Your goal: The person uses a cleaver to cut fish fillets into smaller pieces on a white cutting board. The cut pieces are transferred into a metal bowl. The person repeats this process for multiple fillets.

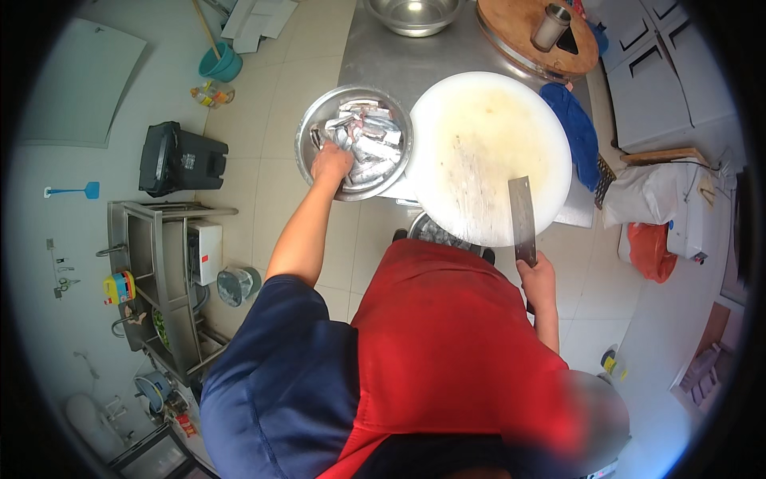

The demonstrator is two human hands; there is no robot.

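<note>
My left hand [333, 161] reaches over the near left rim of a steel bowl [305, 123] and touches the cut fish pieces [374, 146] inside; its fingertips are hidden, so I cannot tell whether it grips one. To the right of the bowl lies a round white cutting board [491, 143] with wet, dark residue on it. My right hand [538, 274] is closed around the handle of a cleaver [522, 218], whose blade rests over the board's near right part. Below the board's near edge, another metal bowl [419, 230] with greyish contents is partly hidden.
On the steel table [377, 57] stand an empty metal basin [413, 27] and a round wooden board [508, 36] bearing a metal cup [550, 27]. A blue cloth [571, 129] hangs at the table's right side. A black bin [182, 158] stands on the floor at the left.
</note>
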